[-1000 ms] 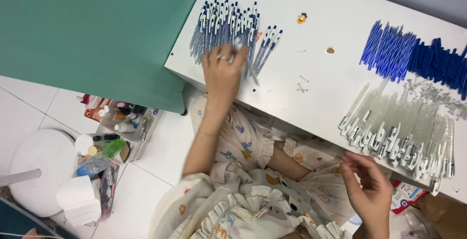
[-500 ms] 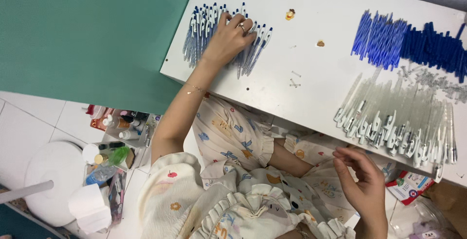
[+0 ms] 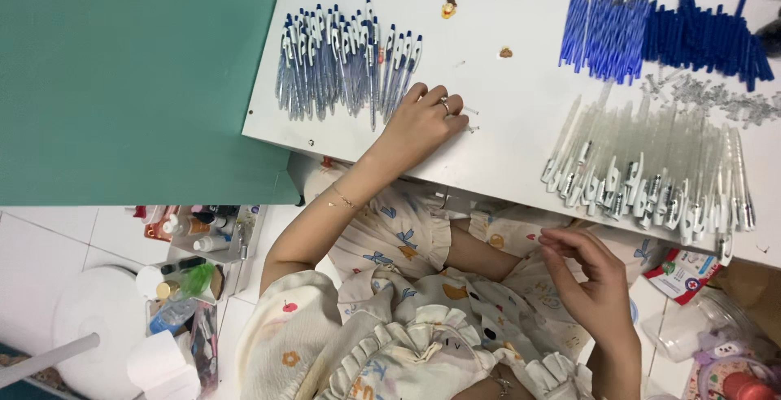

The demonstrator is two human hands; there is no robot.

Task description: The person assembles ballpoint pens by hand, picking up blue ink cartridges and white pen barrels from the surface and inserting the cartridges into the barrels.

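The left hand (image 3: 419, 127) has drawn back off the row of assembled blue-and-white pens (image 3: 346, 62) and now rests just beside it on the white table (image 3: 504, 9), fingers (image 3: 443, 103) curled, holding nothing visible. The right hand (image 3: 590, 278) hovers below the table edge, fingers loosely pinched; whether they hold anything, I cannot tell. Clear barrels (image 3: 651, 164) and blue refills (image 3: 602, 30) lie farther right; white tiled floor (image 3: 49, 245) below.

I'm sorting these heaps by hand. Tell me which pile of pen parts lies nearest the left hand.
The pile of finished blue-and-white pens, at the table's left end. The left hand rests just below it; the clear barrels and blue refills lie far to the right.
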